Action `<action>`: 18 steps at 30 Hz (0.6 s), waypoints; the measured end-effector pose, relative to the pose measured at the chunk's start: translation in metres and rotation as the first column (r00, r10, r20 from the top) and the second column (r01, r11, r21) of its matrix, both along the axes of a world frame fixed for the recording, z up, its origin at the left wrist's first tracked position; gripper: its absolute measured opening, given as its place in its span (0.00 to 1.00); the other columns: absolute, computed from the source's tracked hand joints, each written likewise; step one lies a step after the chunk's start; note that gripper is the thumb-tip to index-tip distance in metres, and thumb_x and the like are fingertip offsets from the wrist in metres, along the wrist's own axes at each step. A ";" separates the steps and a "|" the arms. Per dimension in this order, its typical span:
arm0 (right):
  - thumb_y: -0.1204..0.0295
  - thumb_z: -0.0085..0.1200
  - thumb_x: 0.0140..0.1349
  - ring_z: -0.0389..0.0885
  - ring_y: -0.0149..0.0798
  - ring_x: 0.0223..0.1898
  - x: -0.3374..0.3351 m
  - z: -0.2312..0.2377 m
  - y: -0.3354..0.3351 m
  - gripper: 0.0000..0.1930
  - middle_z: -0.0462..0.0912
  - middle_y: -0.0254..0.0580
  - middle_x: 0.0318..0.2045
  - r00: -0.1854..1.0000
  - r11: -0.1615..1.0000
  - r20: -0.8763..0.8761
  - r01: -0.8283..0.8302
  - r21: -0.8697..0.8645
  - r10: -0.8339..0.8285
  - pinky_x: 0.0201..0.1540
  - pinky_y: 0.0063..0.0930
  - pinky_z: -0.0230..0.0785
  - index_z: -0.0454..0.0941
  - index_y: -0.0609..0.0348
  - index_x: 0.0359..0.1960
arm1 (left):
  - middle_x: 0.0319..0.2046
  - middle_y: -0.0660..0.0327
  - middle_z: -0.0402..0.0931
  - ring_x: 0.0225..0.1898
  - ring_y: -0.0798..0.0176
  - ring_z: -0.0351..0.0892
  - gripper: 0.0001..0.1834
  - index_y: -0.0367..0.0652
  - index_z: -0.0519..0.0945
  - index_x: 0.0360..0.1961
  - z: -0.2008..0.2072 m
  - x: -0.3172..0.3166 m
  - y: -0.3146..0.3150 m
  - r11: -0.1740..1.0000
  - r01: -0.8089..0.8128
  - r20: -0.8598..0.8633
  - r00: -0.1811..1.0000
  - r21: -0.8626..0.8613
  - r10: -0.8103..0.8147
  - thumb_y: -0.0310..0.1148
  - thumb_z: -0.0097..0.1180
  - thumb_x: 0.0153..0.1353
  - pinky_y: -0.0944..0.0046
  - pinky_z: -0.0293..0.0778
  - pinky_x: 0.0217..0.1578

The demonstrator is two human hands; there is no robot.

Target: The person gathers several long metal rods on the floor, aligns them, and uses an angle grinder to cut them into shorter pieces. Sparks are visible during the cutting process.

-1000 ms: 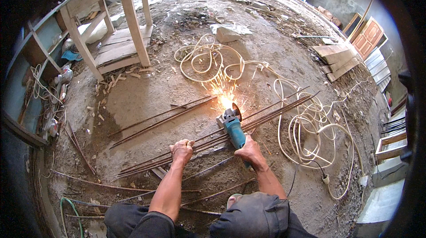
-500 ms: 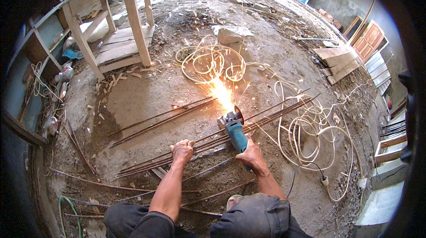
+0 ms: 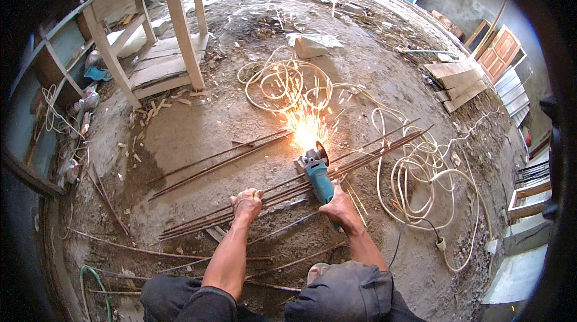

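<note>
My right hand (image 3: 341, 208) is wrapped round the body of a teal angle grinder (image 3: 318, 181). The grinder's disc (image 3: 323, 154) stands upright at the far end, over a bundle of long rusty steel rods (image 3: 279, 197). Bright sparks (image 3: 306, 127) spray away from the disc toward the far side. My left hand (image 3: 247, 203) is closed on the rods, to the left of the grinder. The exact spot where disc and steel meet is hidden by the tool's head. Shorter cut rods (image 3: 222, 163) lie just beyond the bundle on the left.
A pale cable (image 3: 421, 184) lies in loose coils at the right, with more coils (image 3: 288, 85) beyond the sparks. A plug connector (image 3: 440, 244) joins the dark cord. More rods (image 3: 144, 251) lie near my feet. A wooden table (image 3: 180, 27) stands far left; boards (image 3: 460, 85) lie far right.
The sparks have spread and now fly more straight away, with some streaks by my right wrist. Both hands and the grinder have stayed almost in place.
</note>
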State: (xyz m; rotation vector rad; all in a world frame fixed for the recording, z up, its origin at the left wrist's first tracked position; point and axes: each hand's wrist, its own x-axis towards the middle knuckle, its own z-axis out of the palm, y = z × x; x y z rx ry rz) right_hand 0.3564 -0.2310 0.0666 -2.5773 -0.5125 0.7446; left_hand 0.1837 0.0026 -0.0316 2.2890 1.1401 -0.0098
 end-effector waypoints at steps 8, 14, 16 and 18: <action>0.63 0.72 0.40 0.84 0.62 0.50 0.006 -0.011 -0.003 0.38 0.85 0.64 0.45 1.000 0.999 -0.006 -0.012 0.041 0.013 0.56 0.47 0.76 0.72 0.63 0.55 | 0.47 0.54 0.84 0.55 0.47 0.79 0.19 0.47 0.86 0.40 0.011 0.001 -0.001 0.999 -0.003 -0.034 0.999 -0.051 0.002 0.49 0.50 0.71 0.43 0.61 0.59; 0.63 0.72 0.39 0.85 0.59 0.50 0.002 -0.006 -0.007 0.42 0.85 0.64 0.45 1.000 0.998 -0.013 -0.004 0.057 0.005 0.54 0.44 0.77 0.72 0.65 0.59 | 0.47 0.54 0.84 0.55 0.47 0.79 0.19 0.48 0.86 0.41 0.009 0.000 0.001 0.999 0.001 -0.041 0.999 -0.053 -0.003 0.50 0.50 0.71 0.44 0.61 0.59; 0.63 0.72 0.39 0.85 0.60 0.50 0.000 -0.004 -0.007 0.41 0.85 0.65 0.45 1.000 0.999 -0.009 0.003 0.045 -0.003 0.54 0.44 0.77 0.72 0.65 0.58 | 0.47 0.54 0.84 0.55 0.48 0.79 0.19 0.48 0.86 0.41 0.007 0.000 0.001 0.999 0.001 -0.041 0.999 -0.048 -0.003 0.50 0.50 0.71 0.45 0.61 0.59; 0.62 0.73 0.39 0.85 0.60 0.50 -0.001 -0.001 -0.006 0.41 0.85 0.65 0.45 1.000 1.000 -0.010 0.007 0.021 -0.007 0.54 0.45 0.77 0.72 0.65 0.57 | 0.42 0.53 0.85 0.52 0.46 0.80 0.20 0.48 0.86 0.38 0.003 -0.001 0.000 1.000 -0.003 0.014 1.000 -0.009 0.004 0.51 0.51 0.70 0.45 0.61 0.59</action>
